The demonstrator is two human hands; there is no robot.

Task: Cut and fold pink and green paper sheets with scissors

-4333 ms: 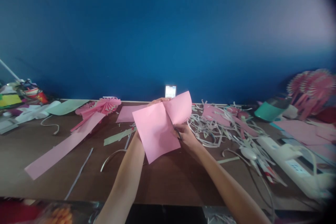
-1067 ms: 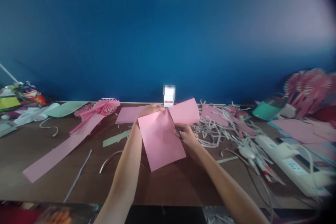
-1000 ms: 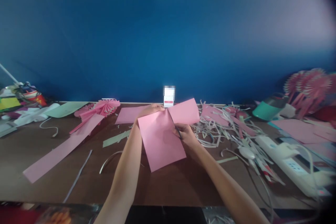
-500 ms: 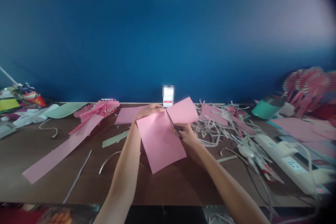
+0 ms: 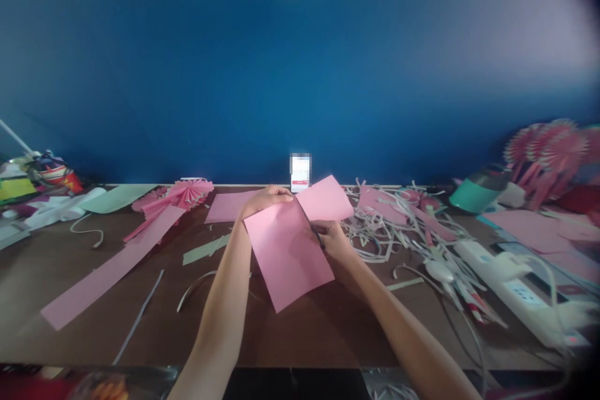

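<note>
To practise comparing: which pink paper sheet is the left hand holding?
The central, split pink paper sheet, held by the left hand; no hand holds the other pink sheets.

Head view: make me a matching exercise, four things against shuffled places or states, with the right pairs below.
Things
1. scissors
2. phone
3. power strip
4. left hand

Places or states
A. on the right part of the table
B. gripping the pink sheet
C. in the right hand
D. lit, before the blue panel

Pairs: 1-C, 2-D, 3-A, 4-B
</note>
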